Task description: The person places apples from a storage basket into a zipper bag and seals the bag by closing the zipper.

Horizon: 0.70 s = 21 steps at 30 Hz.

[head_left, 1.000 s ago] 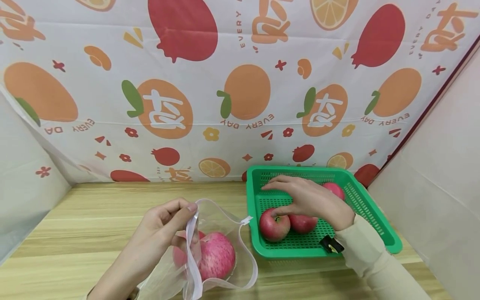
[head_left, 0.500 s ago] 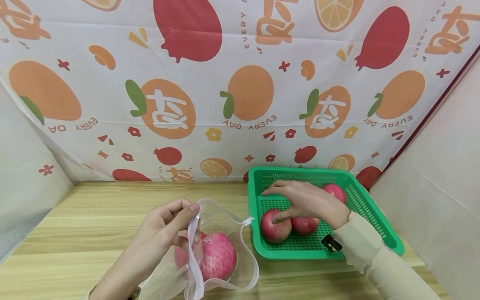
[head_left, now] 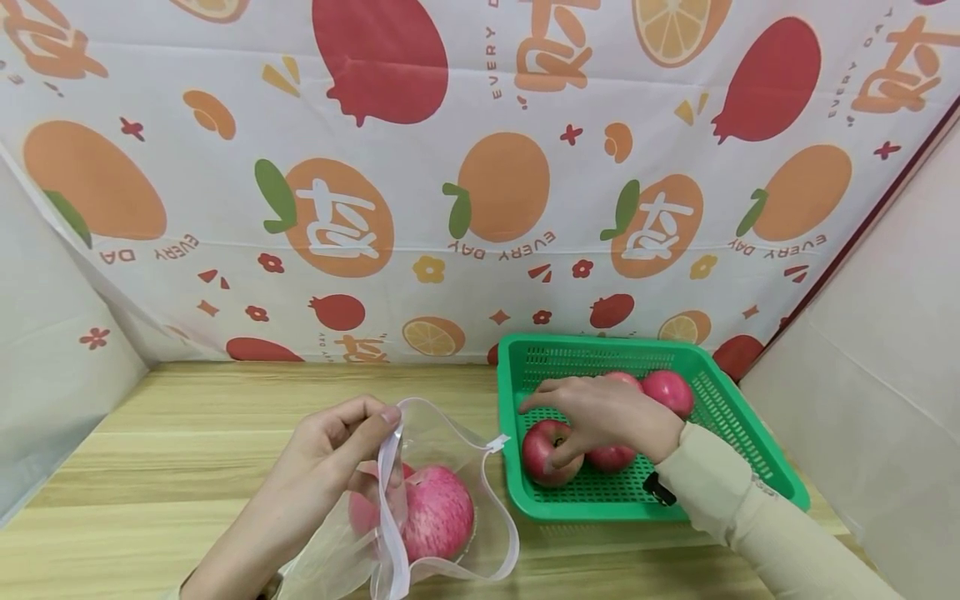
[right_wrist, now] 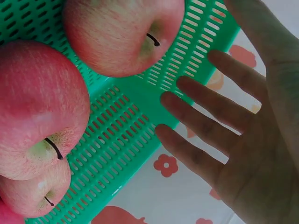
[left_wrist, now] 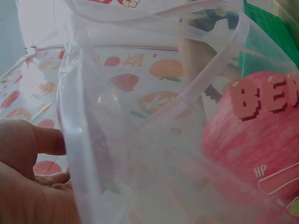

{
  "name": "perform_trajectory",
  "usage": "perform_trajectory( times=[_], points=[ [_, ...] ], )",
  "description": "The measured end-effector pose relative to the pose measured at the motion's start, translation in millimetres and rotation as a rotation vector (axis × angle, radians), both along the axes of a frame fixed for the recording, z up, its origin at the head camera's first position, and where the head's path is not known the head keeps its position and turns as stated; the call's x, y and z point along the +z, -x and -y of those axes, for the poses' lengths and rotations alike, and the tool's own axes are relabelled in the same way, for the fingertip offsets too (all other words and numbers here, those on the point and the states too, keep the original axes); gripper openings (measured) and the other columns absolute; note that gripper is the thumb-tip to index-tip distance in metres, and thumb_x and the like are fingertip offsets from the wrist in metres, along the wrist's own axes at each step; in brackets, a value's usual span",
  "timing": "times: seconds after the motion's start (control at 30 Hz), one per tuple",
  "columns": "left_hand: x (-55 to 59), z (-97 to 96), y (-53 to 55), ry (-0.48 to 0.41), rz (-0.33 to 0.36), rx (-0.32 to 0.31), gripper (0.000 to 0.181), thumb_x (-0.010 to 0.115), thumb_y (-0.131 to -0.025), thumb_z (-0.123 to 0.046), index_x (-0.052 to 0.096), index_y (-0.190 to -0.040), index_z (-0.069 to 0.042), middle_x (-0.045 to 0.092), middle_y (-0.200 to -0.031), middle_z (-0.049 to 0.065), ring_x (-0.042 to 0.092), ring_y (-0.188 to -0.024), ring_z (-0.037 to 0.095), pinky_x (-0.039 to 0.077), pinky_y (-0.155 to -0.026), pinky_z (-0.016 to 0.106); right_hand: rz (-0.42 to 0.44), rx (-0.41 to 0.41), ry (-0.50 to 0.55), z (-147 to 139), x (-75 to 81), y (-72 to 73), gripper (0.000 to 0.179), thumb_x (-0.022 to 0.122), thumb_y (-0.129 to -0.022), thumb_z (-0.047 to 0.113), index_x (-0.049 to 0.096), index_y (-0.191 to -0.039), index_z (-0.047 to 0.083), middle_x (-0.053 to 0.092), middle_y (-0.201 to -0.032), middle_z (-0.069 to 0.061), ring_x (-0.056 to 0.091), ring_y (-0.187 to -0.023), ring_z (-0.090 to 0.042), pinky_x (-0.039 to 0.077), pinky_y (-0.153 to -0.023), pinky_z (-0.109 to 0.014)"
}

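Evidently I was partway through shifting apples from basket to bag, at the step of reaching for another one. My left hand point(head_left: 315, 462) pinched the white rim of the clear bag point(head_left: 391, 533) between thumb and fingers, so that its mouth stood parted above the table point(head_left: 187, 433). Inside lay a streaky apple point(head_left: 438, 512), with more red showing through the film behind it. My right hand point(head_left: 600, 412) was spread over the green basket point(head_left: 600, 510), fingers straight and apart, thumb in front of the front-left apple point(head_left: 542, 458); whether it touched the skin, I couldn't tell. That fruit sat stem up, close beside a second apple point(head_left: 611, 459), with a third point(head_left: 669, 393) and a fourth point(head_left: 624, 378) farther back. As I judged it, the next move called for lowering my fingers behind the front-left one, closing them towards my thumb, and lifting over the side nearest the bag.
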<state>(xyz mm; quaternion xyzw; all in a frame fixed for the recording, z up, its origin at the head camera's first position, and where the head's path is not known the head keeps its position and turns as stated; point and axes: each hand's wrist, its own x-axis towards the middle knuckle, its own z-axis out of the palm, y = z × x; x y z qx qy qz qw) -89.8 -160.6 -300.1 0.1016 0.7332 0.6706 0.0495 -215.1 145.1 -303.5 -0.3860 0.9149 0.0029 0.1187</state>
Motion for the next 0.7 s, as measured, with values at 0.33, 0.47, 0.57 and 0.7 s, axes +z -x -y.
perform_trajectory(
  times=[0.33,0.47,0.57,0.7],
  points=[
    [-1.9,1.3,0.2,-0.015,-0.002,0.001,0.029,0.055,-0.107,-0.029,0.061,-0.104,-0.001,0.066,-0.078,0.01,0.069,-0.071,0.024,0.061,-0.06,0.039,0.038,0.004,-0.09,10.4,-9.0,0.0,0.068,0.087,-0.077,0.048,0.064,-0.137,0.023,0.064,-0.128,0.004,0.061,-0.104,-0.015,0.058,-0.087,-0.04],
    [-2.6,1.6,0.7,-0.019,-0.013,-0.002,0.028,0.054,-0.107,-0.028,0.061,-0.104,0.0,0.065,-0.08,0.01,0.069,-0.071,0.024,0.061,-0.06,0.038,0.031,0.015,-0.132,12.2,-14.3,0.3,0.068,0.087,-0.076,0.05,0.064,-0.135,0.024,0.066,-0.126,0.003,0.062,-0.103,-0.017,0.057,-0.087,-0.042],
    [-3.9,2.2,1.3,-0.026,-0.023,-0.008,0.027,0.053,-0.108,-0.026,0.061,-0.104,-0.001,0.065,-0.08,0.009,0.069,-0.07,0.024,0.06,-0.059,0.037,0.025,0.025,-0.148,13.0,-18.4,0.6,0.069,0.088,-0.074,0.052,0.065,-0.133,0.024,0.066,-0.123,0.003,0.063,-0.102,-0.017,0.057,-0.089,-0.042],
    [-5.2,3.3,1.7,-0.03,-0.029,-0.008,0.025,0.053,-0.108,-0.025,0.061,-0.103,-0.001,0.065,-0.079,0.008,0.069,-0.069,0.023,0.06,-0.058,0.037,0.008,0.038,-0.149,14.3,-21.8,1.2,0.069,0.089,-0.072,0.051,0.066,-0.131,0.022,0.068,-0.12,0.003,0.065,-0.1,-0.016,0.058,-0.089,-0.037]
  ],
)
